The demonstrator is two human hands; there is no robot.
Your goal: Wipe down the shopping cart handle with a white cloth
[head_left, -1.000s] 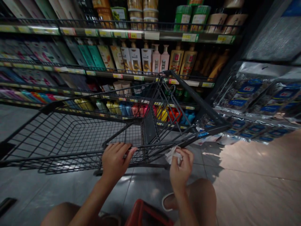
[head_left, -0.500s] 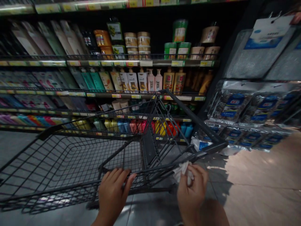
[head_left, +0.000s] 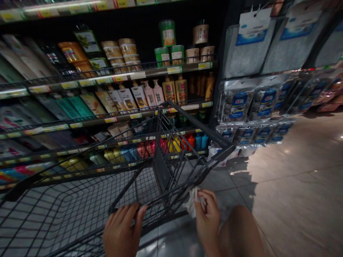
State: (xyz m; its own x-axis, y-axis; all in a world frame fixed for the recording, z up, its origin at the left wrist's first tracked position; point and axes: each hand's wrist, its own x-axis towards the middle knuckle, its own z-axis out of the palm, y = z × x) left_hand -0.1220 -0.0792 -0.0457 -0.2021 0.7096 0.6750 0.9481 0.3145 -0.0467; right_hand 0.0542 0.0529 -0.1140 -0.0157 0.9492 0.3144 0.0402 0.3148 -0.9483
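Note:
A black wire shopping cart [head_left: 171,117] lies tipped in front of me, its basket stretching to the left. My left hand [head_left: 120,232] rests with fingers spread on the cart's lower wire frame. My right hand [head_left: 207,217] pinches a crumpled white cloth [head_left: 192,203] against a bar of the cart near its folded seat flap. My bare knee [head_left: 241,232] shows at the bottom right.
Store shelves [head_left: 107,78] behind the cart hold shampoo bottles, jars and pouches. To the right hangs a rack of packaged goods [head_left: 257,103] and grey mats [head_left: 243,46]. A tiled floor [head_left: 294,185] spreads to the right.
The view has tilted up and swung right, so the cart and shelves sit lower and further left. Both hands keep their places on the cart, the right still holding the cloth.

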